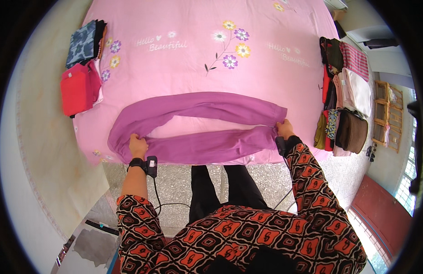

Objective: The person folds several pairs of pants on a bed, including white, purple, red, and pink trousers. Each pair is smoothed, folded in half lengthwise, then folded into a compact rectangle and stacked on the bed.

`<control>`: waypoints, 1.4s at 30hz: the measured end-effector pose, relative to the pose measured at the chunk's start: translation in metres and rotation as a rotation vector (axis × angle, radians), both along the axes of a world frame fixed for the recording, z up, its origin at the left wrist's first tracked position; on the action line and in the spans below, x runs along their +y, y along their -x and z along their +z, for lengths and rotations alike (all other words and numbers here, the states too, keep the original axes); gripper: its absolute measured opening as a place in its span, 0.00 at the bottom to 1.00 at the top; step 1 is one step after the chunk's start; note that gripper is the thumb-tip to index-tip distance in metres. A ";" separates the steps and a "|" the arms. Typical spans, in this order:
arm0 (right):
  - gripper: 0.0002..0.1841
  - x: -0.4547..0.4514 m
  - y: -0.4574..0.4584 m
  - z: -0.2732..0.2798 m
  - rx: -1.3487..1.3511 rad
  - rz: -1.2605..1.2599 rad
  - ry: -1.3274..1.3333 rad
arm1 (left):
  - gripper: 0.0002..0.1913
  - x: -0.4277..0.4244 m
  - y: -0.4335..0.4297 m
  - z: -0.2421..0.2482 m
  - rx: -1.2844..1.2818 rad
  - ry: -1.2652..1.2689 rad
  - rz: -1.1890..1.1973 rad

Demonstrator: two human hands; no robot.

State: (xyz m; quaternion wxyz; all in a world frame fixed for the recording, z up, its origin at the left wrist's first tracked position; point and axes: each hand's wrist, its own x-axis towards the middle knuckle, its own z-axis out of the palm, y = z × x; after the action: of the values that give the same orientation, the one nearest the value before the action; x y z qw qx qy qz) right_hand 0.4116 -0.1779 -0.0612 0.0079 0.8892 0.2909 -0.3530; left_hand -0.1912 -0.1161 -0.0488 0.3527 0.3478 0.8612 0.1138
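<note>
Purple trousers (197, 147) lie sideways across the near edge of a bed, spread on a pink flowered bedsheet (170, 75). Their two legs run to the right with a gap of sheet showing between them. At the left, where the legs meet, my left hand (138, 145) pinches the cloth with curled fingers. My right hand (285, 129) grips the hem end of the nearer leg, close beside the hem of the farther leg. Each wrist wears a dark strapped device with a cable.
Folded clothes in red (76, 89) and blue pattern (82, 44) are stacked at the bed's left edge. More folded piles, with a white cloth (357, 90) and a brown ribbed garment (353, 132), line the right edge. A wooden rack (386, 116) stands beyond. Speckled floor (211, 178) shows below.
</note>
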 end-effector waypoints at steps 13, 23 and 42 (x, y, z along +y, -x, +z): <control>0.04 0.039 -0.077 0.223 0.806 -0.795 -0.793 | 0.04 -0.006 0.042 0.127 -0.144 -0.181 -0.121; 0.01 0.055 -0.080 0.422 0.621 -0.509 -1.248 | 0.04 0.069 0.060 0.269 -0.314 -0.408 -0.260; 0.03 0.127 -0.028 0.382 0.596 -0.220 -1.369 | 0.13 0.112 0.104 0.318 -0.388 -0.925 0.004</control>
State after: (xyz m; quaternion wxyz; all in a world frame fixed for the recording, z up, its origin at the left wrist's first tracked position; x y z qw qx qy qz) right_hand 0.4398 -0.0511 0.3203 -0.6606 0.5862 0.3448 -0.3180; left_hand -0.2950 -0.0041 0.2692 0.3148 0.4385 0.6399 0.5469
